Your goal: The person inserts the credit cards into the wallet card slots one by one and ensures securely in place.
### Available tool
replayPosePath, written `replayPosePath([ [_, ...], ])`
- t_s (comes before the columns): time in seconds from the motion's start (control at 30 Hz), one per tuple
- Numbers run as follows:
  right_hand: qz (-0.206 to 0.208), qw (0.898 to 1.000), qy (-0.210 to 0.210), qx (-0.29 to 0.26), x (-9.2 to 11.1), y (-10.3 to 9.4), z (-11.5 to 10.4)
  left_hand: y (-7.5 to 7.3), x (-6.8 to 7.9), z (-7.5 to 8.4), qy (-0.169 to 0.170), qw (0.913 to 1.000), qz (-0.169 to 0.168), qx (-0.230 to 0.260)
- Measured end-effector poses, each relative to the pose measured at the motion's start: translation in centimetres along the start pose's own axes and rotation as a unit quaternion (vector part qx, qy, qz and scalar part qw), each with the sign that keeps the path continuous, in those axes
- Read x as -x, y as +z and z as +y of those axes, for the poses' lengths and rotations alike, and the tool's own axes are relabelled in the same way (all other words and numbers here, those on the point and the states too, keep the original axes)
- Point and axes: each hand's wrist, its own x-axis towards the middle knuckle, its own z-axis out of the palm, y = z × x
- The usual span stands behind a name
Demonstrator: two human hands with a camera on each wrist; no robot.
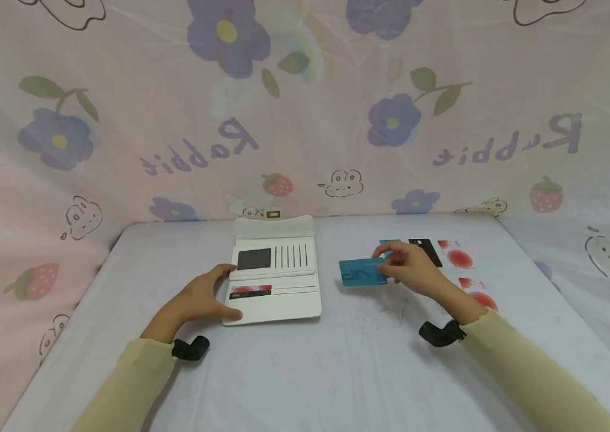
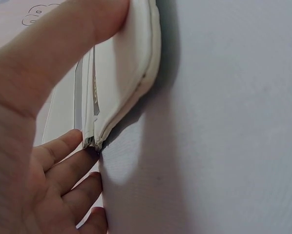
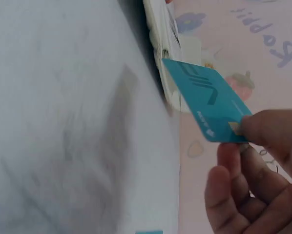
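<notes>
An open white wallet (image 1: 283, 312) lies on the table, with a dark window panel and slots on its far half. My left hand (image 1: 203, 296) rests at its left edge, thumb straight on the near flap and the other fingers along the side. Tucked in the near slots are a red-and-white card (image 1: 251, 289) and a black card (image 1: 250, 294). My right hand (image 1: 412, 267) pinches a blue card (image 3: 204, 100) by its chip end between thumb and fingers. Its free end points left toward the wallet, above the table.
Behind my right hand lie another blue card (image 1: 389, 243), a black card (image 1: 427, 250) and a red-and-white card (image 1: 457, 255). A second red-and-white card (image 1: 481, 297) is partly covered by my right wrist. A printed curtain (image 1: 310, 120) hangs around the table (image 1: 305, 384).
</notes>
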Motion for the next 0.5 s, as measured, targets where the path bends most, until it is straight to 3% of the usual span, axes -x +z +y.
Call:
replayPosePath([
  [0.2, -0.008, 1.000, -0.008, -0.014, -0.6, 1.3, -0.4, 0.0, 0.0, 0.0, -0.002, 1.0000, -0.001, 0.000],
  [0.5, -0.006, 0.997, -0.022, -0.077, -1.9, 3.3, -1.0, 0.0, 0.0, 0.0, -0.003, 1.0000, 0.000, -0.008],
])
